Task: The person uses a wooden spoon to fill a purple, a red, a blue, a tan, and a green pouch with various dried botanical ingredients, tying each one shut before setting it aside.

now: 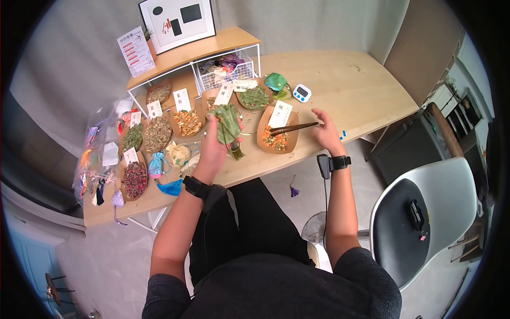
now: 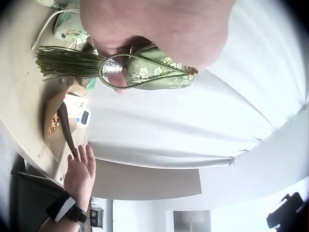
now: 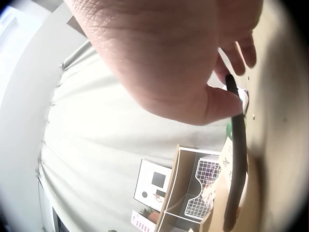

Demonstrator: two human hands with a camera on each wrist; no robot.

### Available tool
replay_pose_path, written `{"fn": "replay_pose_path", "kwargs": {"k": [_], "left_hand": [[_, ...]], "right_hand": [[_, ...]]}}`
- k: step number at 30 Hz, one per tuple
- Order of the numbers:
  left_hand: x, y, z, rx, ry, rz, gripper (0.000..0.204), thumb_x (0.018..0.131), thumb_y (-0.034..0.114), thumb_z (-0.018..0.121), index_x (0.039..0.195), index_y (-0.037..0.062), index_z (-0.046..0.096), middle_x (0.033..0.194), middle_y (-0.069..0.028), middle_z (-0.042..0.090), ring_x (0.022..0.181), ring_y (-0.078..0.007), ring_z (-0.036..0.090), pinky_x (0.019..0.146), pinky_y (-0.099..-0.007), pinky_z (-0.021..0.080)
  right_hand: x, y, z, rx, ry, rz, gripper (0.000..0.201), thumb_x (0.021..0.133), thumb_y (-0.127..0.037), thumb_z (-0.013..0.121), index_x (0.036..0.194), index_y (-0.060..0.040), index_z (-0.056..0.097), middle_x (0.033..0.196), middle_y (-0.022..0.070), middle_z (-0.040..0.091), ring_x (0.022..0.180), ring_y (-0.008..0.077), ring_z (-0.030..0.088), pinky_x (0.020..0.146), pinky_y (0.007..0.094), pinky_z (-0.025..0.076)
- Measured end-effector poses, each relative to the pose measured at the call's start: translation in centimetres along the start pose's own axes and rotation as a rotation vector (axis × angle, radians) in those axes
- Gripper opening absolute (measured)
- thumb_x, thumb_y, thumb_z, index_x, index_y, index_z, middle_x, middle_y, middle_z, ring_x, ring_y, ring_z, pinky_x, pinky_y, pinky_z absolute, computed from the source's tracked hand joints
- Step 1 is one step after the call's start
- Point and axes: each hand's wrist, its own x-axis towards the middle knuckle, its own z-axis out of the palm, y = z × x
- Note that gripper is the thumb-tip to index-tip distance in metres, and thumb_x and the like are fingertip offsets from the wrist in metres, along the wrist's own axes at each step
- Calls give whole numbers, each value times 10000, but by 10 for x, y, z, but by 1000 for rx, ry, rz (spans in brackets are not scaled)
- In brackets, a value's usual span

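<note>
My left hand [image 1: 213, 146] holds a green floral pouch [image 1: 227, 123], fingers behind it, above the table's front edge. In the left wrist view the pouch [image 2: 159, 72] has a braided cord loop, a silver bead and a green tassel [image 2: 67, 62] hanging free. My right hand [image 1: 326, 130] pinches the end of dark tongs [image 1: 297, 127] between thumb and fingertips, the other fingers loosely extended. The tongs' far end lies over orange and white dried petals in a brown paper tray [image 1: 290, 142] with a label card [image 1: 280, 113]. In the right wrist view the thumb touches the tongs [image 3: 237, 164].
Several trays of dried herbs, such as one with red buds [image 1: 135, 178], stand left of my hands. A blue pouch [image 1: 156, 166] and a beige pouch [image 1: 178, 153] lie in front. A white timer [image 1: 302, 93], green pouch [image 1: 275, 82] and shelf [image 1: 228, 41] stand behind; a chair [image 1: 451, 186] is right.
</note>
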Motion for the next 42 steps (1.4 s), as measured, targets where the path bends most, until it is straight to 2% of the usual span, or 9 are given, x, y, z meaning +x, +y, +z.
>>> {"fn": "replay_pose_path", "kwargs": {"k": [2,5,9,13,18,25,29,38,42], "left_hand": [[-3,-2,0,-28,3,-24,633,1087,549,205,1354,65,516,1172,-116,667,1035,-208,669,763,-340,572],[-6,-6,1,-37,-13,-52,652,1082,565,191,1346,71,524,1164,-116,671,1026,-210,671,759,-347,573],[-8,-11,8,-72,-38,-60,638,1083,558,204,1332,75,539,1174,-117,672,1012,-205,674,748,-355,575],[-14,-7,15,-108,116,-15,566,1103,482,272,1266,40,588,1104,-119,684,974,-170,678,759,-337,575],[-13,-10,-20,380,253,171,520,1108,415,359,1110,-9,660,947,-57,656,809,-111,574,772,-300,491],[-20,12,-23,279,327,237,481,1087,406,458,1030,-19,676,785,-15,589,734,-78,510,675,-255,437],[-26,23,-18,353,391,314,469,1083,417,462,933,9,639,762,-20,585,724,-80,515,667,-249,434],[-15,28,-16,7,277,319,448,1088,386,460,761,82,501,761,-60,565,758,-158,545,753,-300,448],[-10,24,0,82,127,258,459,1091,381,451,770,61,524,802,-78,597,768,-167,573,787,-317,479]], "right_hand": [[-5,-16,2,-183,182,-226,568,764,30,558,1324,-62,577,1268,97,615,1155,252,582,997,355,464],[-23,-81,27,-2,101,-237,493,824,-6,605,1316,-43,588,1213,100,633,1112,215,596,959,328,479],[-38,-140,92,510,-290,-70,330,926,-188,716,1212,-39,646,1025,85,640,921,165,614,810,279,504],[-30,-158,106,236,-147,-223,236,950,-184,692,1104,-9,656,888,74,614,816,172,595,744,303,494],[-25,-159,116,256,-171,-163,165,1001,-173,627,963,-12,622,816,2,632,766,105,556,686,259,442],[-11,-155,104,1295,-530,452,190,1031,-217,574,883,-98,584,928,44,678,809,143,616,701,269,466],[-12,-142,103,1589,-515,428,154,1034,-191,562,914,-97,588,990,57,680,900,166,629,745,291,480],[-17,-146,108,1228,-325,175,115,1002,-140,613,1094,-75,588,1173,75,657,1128,156,587,900,332,483],[-31,-147,135,873,-432,-54,682,868,-34,773,1426,-76,382,1322,102,575,1214,134,542,1041,350,449]]}}
